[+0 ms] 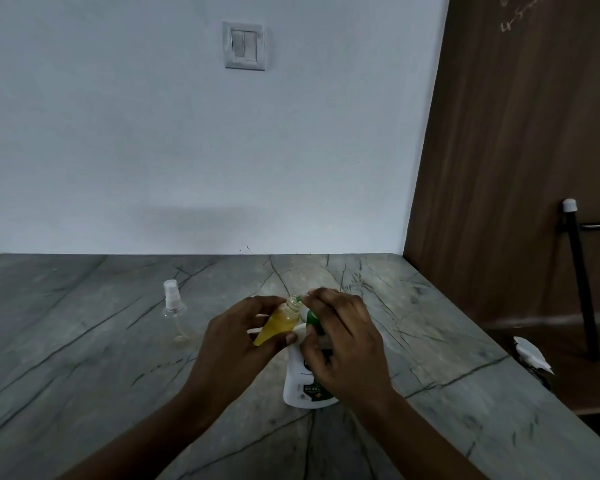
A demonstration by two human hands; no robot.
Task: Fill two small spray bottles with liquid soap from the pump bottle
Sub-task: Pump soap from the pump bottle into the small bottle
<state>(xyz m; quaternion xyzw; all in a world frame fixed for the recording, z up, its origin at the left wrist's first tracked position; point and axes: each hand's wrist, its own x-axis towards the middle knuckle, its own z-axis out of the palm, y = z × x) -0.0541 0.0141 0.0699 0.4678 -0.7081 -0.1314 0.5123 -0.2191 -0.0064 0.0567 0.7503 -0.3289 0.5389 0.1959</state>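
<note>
My left hand (238, 336) grips a small clear spray bottle (280, 322), uncapped and tilted, holding yellow liquid. Its open neck lies against the green pump nozzle. My right hand (343, 344) rests on top of the white pump bottle (300, 379), fingers curled over the green pump head (313, 318), which it mostly hides. A second small spray bottle (174, 311) stands upright to the left with its white sprayer cap on; it looks clear and empty.
Everything sits on a grey veined stone counter (118, 358) against a white wall. The counter's right edge runs diagonally, with a brown wooden door (520, 168) beyond it. A black stand leg (581, 289) and a white scrap (532, 353) lie right of that edge.
</note>
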